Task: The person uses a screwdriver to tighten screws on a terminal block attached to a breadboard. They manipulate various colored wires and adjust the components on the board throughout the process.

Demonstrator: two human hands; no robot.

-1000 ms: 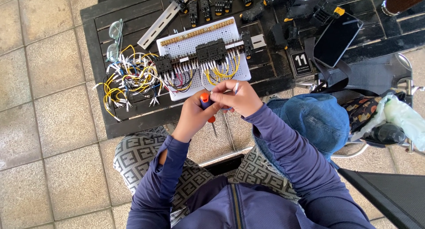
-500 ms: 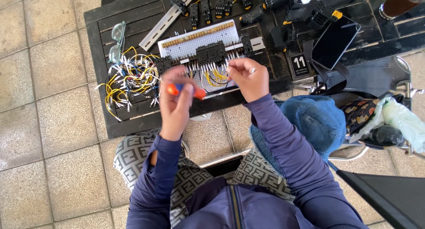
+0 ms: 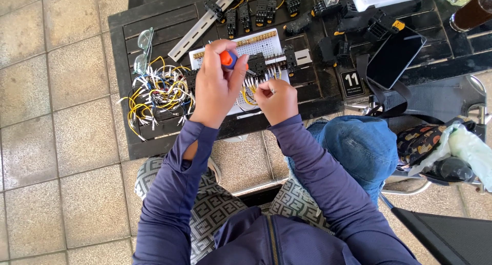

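Note:
My left hand point(image 3: 216, 88) grips an orange-and-blue screwdriver point(image 3: 228, 59) upright, its handle sticking out above my fingers, over a white perforated board point(image 3: 262, 44) fitted with black terminal blocks and yellow and white wires. My right hand point(image 3: 277, 97) pinches a thin wire at the row of white wire ends on the board's near edge, just right of my left hand. The screwdriver's tip is hidden behind my left hand. The board lies on a dark slatted table point(image 3: 154, 137).
A tangle of yellow, white and black wires point(image 3: 156, 93) lies left of the board, with glasses point(image 3: 143, 50) and a metal rail point(image 3: 202, 27) behind. Black relay sockets, a phone point(image 3: 394, 57) and a number card point(image 3: 351, 81) sit right. A chair with denim cloth point(image 3: 359, 147) stands beside me.
Both hands moved up from the table's near edge onto the board. The screwdriver went from lying across my left hand to upright over the terminals, and my right hand dropped onto the wires.

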